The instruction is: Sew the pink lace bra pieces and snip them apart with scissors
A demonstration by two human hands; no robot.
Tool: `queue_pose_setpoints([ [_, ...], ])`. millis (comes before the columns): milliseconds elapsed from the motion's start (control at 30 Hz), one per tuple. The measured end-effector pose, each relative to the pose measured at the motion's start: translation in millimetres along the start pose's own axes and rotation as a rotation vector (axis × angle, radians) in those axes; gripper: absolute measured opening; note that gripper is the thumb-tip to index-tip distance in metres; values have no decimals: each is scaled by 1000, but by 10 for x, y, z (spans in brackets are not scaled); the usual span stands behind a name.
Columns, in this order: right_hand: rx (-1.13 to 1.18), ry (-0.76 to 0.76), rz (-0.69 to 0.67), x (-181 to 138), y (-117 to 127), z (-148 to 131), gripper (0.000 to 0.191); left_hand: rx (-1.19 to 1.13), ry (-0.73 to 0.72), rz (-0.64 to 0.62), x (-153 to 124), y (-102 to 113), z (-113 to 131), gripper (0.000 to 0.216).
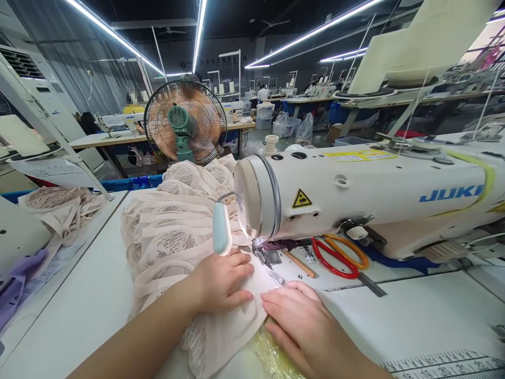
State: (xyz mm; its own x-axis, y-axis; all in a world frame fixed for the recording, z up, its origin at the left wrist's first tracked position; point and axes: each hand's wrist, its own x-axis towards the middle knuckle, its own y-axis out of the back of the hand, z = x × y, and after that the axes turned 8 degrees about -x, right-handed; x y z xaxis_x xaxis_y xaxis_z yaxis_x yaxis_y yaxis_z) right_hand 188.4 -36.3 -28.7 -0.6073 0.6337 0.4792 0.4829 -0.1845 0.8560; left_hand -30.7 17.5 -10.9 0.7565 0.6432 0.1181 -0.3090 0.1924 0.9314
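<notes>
1. Cloth (18, 287), purple: being cut off by the left edge.
2. Lace garments (173, 242): heaping on the white tabletop (82, 300), partly hiding a fan (185, 123).
3. Left hand (224, 281): pressing flat, fingers slightly spread, on a beige piece (232, 331) leading to the needle area (253, 246), hard to make out.
4. Right hand (300, 316): resting along its right edge, touching a slim metal tool (276, 276); whether gripping, cannot tell.
5. Scissors (352, 272): lying beneath the sewing machine (355, 184).
6. Ruler (442, 364): running out of view.
</notes>
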Motion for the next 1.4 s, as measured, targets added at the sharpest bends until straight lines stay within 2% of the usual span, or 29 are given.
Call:
queue_pose_setpoints([
  [67,-10,9,-24,9,11,9,19,-9,31,-25,-1,-2,-7,48],
  [200,-71,16,22,14,12,33,20,-13,85,-34,0,-36,-25,53],
  [367,-101,32,61,-3,-20,68,22,-27,76,-35,4,-57,-50,54],
  [700,-92,40,20,-46,-30,97,24,-33,80,-40,4,-51,-65,55],
  [1100,-82,18,58,-39,-47,99,25,26,125,-74,32,-41,-58,57],
  [1400,-28,-19,47,-68,-66,85,27,122,81,-31,64,-5,-121,47],
])
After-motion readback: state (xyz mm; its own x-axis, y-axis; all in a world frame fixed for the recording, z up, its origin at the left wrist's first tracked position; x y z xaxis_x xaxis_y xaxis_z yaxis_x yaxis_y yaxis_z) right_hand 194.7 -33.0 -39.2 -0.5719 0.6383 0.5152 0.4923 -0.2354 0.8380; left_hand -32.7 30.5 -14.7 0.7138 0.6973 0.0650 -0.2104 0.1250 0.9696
